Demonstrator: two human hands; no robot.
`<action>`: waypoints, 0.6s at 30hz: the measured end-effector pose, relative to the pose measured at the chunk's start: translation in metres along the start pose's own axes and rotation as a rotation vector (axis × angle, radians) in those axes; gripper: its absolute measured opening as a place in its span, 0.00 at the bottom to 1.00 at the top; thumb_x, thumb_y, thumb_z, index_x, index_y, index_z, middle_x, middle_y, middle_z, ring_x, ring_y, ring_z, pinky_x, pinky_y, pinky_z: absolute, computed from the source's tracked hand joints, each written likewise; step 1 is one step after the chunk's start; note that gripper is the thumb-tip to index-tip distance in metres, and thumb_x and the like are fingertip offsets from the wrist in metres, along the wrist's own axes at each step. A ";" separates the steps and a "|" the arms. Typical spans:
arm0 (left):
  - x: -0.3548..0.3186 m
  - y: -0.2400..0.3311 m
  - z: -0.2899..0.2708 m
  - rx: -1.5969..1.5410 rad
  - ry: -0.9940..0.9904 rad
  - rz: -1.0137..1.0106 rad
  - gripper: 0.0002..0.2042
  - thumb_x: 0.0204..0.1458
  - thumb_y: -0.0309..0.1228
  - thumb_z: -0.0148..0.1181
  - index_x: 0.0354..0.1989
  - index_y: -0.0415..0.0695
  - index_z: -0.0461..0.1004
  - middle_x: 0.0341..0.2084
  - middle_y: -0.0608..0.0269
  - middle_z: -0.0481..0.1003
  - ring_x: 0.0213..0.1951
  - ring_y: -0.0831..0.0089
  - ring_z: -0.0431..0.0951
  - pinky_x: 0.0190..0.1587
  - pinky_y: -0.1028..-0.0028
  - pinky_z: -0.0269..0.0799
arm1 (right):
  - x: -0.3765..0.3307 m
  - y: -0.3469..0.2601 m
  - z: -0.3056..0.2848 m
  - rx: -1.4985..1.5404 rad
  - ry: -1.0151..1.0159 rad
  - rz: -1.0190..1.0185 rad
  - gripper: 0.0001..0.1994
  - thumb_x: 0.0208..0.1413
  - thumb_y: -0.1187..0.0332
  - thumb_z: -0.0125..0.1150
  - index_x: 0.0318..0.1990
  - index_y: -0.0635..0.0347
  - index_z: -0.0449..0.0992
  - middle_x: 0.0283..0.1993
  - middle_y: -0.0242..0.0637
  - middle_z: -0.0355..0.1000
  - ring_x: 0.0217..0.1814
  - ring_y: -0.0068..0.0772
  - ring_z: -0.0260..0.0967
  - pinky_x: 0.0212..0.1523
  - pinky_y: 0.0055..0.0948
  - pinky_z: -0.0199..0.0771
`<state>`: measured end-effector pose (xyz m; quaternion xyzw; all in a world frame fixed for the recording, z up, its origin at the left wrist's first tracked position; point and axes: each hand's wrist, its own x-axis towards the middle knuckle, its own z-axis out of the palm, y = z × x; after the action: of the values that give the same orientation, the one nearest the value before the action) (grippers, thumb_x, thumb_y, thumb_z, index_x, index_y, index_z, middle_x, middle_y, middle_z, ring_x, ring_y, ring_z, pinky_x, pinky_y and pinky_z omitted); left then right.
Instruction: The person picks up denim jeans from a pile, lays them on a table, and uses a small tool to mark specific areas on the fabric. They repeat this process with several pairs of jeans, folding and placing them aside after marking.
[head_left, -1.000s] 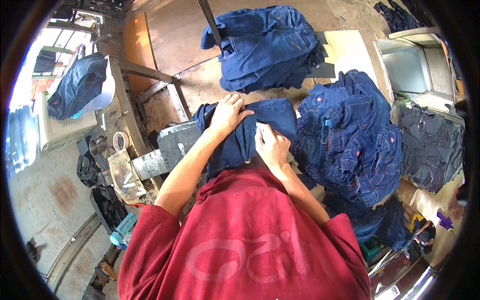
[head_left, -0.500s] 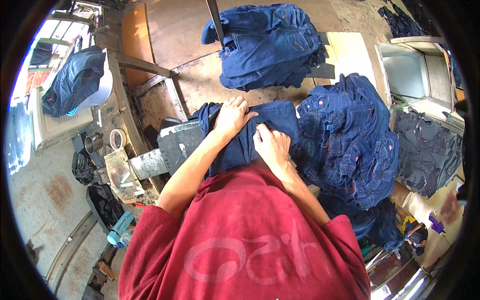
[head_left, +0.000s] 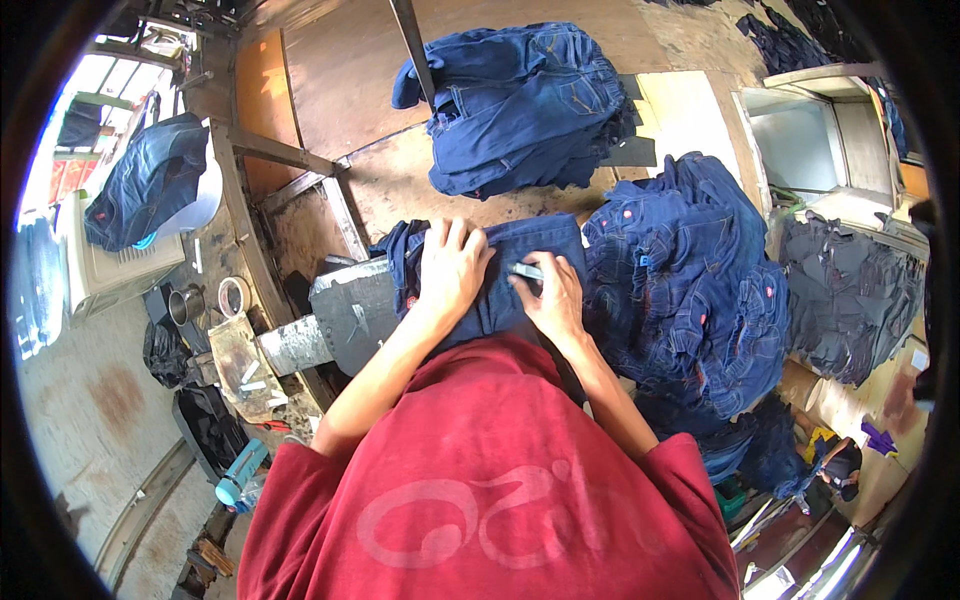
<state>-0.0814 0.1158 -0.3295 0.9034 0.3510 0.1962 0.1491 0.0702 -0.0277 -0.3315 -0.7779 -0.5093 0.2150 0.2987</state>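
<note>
A folded dark blue denim garment (head_left: 538, 238) was spread over a narrow black board with white scuffs (head_left: 350, 305), directly in front of the wearer of a dark red short-sleeved T-shirt (head_left: 490, 460). Of the two hands, the left hand (head_left: 455, 268) was laid on the garment's left part, its fingers side by side and slightly bent; whether any fabric was gripped beneath them could not be told. The right hand (head_left: 553, 297) was mostly closed, and a small pale greyish piece (head_left: 524, 270) was held between its thumb and fingers, just above or against the denim; contact could not be made out.

To the right, close beside the garment, a large heap of dark blue jeans with frayed edges (head_left: 690, 290) was piled. Beyond the hands, a stack of folded blue jeans (head_left: 525, 115) was set on a brown wooden counter (head_left: 375, 160). At far right, a pile of black garments (head_left: 850, 295) was seen. On the left, a roll of pale tape (head_left: 234, 297) and a cylindrical metal cup (head_left: 185, 304) were placed near each other, and a dark blue denim piece (head_left: 150, 185) was draped above a beige ribbed casing (head_left: 115, 262). Lower down, a turquoise bottle (head_left: 242, 472) was seen lying tilted.
</note>
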 end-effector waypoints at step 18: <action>-0.059 0.004 0.009 0.035 -0.170 0.063 0.09 0.61 0.39 0.66 0.39 0.48 0.80 0.38 0.65 0.74 0.44 0.63 0.73 0.49 0.60 0.65 | -0.002 0.045 0.002 -0.307 0.038 -0.406 0.04 0.63 0.67 0.69 0.40 0.50 0.79 0.32 0.26 0.79 0.33 0.34 0.72 0.40 0.38 0.64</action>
<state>-0.1151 0.0709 -0.3509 0.9298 0.3118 0.1174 0.1563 0.0983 -0.0426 -0.3638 -0.6998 -0.6761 0.0561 0.2236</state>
